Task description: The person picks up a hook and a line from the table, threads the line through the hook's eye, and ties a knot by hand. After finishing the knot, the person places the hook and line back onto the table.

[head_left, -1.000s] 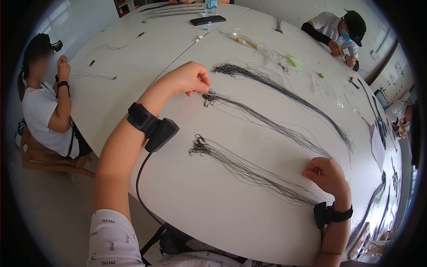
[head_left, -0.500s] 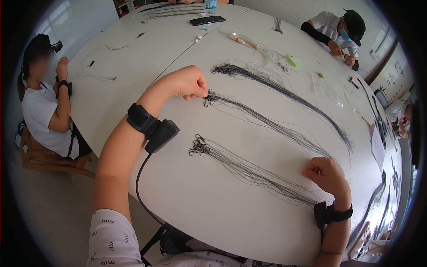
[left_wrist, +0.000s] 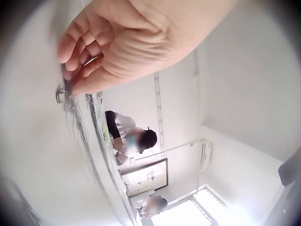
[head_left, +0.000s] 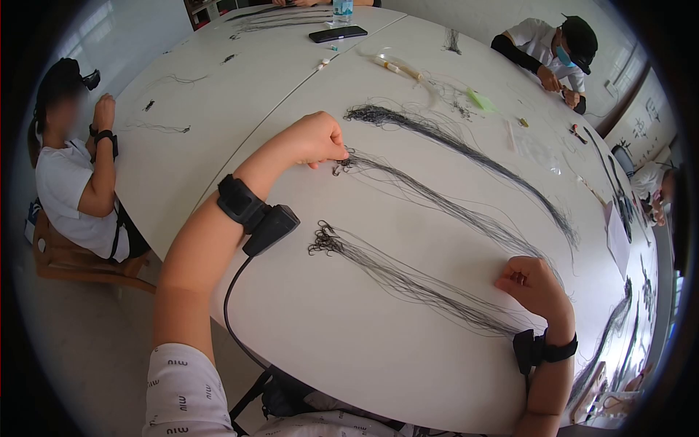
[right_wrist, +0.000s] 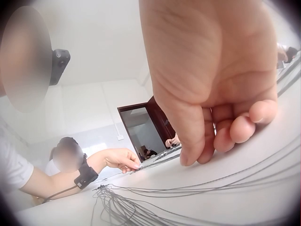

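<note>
My left hand [head_left: 318, 138] pinches a dark fish hook at the hook end of the middle bundle of hooked lines [head_left: 429, 191]; the hook is mostly hidden by the fingertips. In the left wrist view, thumb and forefinger meet right at the small hook cluster [left_wrist: 61, 95]. My right hand [head_left: 533, 282] rests on the table near the tail ends of that bundle, fingers loosely curled, nothing visible between them. Closer to me lies another bundle of hooked lines [head_left: 408, 280], its black hooks [head_left: 325, 240] gathered at the left. Its thin lines [right_wrist: 188, 190] run below the right hand.
A thicker dark bundle of lines [head_left: 466, 146] lies beyond the middle one. Farther off are a phone [head_left: 338, 34], a water bottle [head_left: 343, 11], a green paper slip [head_left: 480, 100] and a clear plastic bag [head_left: 535, 149]. Other people sit around the white table [head_left: 408, 349].
My left hand has shifted slightly right and down, its fingertips coming from beside the hooks onto them. The right hand has stayed in place.
</note>
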### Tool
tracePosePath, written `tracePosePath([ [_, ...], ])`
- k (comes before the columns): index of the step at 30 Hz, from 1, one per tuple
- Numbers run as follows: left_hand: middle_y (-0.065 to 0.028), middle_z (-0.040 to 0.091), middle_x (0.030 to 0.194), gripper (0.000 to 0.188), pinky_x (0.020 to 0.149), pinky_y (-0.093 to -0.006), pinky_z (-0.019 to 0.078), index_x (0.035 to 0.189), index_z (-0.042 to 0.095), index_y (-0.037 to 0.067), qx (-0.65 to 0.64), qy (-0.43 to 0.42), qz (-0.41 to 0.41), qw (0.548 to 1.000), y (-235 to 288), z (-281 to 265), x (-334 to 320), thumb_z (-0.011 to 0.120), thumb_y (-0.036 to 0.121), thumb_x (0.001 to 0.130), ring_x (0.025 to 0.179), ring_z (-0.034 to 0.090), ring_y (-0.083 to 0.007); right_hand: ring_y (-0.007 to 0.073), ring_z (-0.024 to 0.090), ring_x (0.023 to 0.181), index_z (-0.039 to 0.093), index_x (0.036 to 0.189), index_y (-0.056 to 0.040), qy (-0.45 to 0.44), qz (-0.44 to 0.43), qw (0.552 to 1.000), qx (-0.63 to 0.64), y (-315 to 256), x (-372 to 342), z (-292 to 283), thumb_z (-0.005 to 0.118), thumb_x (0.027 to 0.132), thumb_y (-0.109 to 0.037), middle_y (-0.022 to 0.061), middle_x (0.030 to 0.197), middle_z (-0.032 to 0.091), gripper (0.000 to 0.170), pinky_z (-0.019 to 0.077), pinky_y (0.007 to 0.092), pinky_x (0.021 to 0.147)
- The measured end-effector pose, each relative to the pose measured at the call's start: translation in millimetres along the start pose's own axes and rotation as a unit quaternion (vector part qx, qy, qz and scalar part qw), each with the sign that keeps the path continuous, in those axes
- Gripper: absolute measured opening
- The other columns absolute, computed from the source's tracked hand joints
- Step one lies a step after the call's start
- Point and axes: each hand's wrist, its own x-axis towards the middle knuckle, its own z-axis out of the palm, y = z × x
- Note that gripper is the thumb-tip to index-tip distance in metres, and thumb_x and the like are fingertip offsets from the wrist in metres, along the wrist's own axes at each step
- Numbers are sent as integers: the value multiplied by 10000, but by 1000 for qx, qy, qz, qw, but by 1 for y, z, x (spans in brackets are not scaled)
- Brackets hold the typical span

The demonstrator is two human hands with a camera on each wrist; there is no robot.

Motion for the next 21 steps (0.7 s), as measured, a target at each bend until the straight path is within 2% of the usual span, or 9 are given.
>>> tracePosePath([
  [2, -65, 576, 575, 202, 414, -269, 443, 654, 597, -6, -1, 2, -1, 1000, 1, 1, 0, 693, 159, 718, 425, 525, -125, 120, 511, 573, 632, 768, 3, 0, -1, 1000, 1, 0, 0, 0, 689, 762, -88, 52, 639, 567, 107, 436, 248, 553],
  [4, -58, 560, 570, 176, 430, -272, 433, 724, 601, -32, 23, 0, 12, 1000, 3, 2, -2, 647, 137, 717, 442, 533, -126, 117, 510, 572, 632, 770, 5, 1, -2, 1000, 5, 1, 0, 0, 691, 760, -82, 52, 639, 568, 105, 435, 246, 552],
  [7, -84, 603, 597, 121, 438, -267, 457, 651, 609, -6, 21, 15, -9, 1000, 5, 4, -1, 652, 105, 673, 431, 531, -132, 115, 507, 570, 632, 770, 5, 3, 0, 1000, 4, 0, 0, 0, 693, 758, -80, 52, 636, 566, 105, 432, 244, 549],
  [13, -71, 587, 574, 111, 456, -263, 463, 634, 599, -5, 1, 25, 8, 1000, -1, -3, 1, 643, 91, 668, 466, 550, -125, 116, 503, 572, 629, 769, 4, 4, -3, 1000, -1, 2, 0, 1, 689, 762, -83, 50, 632, 558, 106, 431, 244, 553],
  [21, -83, 610, 611, 61, 468, -270, 479, 687, 594, -10, -30, 5, 21, 999, 5, -9, -6, 627, 36, 666, 500, 575, -126, 116, 503, 573, 631, 776, 0, -1, 5, 1000, 4, 0, 0, 0, 682, 768, -90, 47, 634, 561, 103, 431, 246, 552],
])
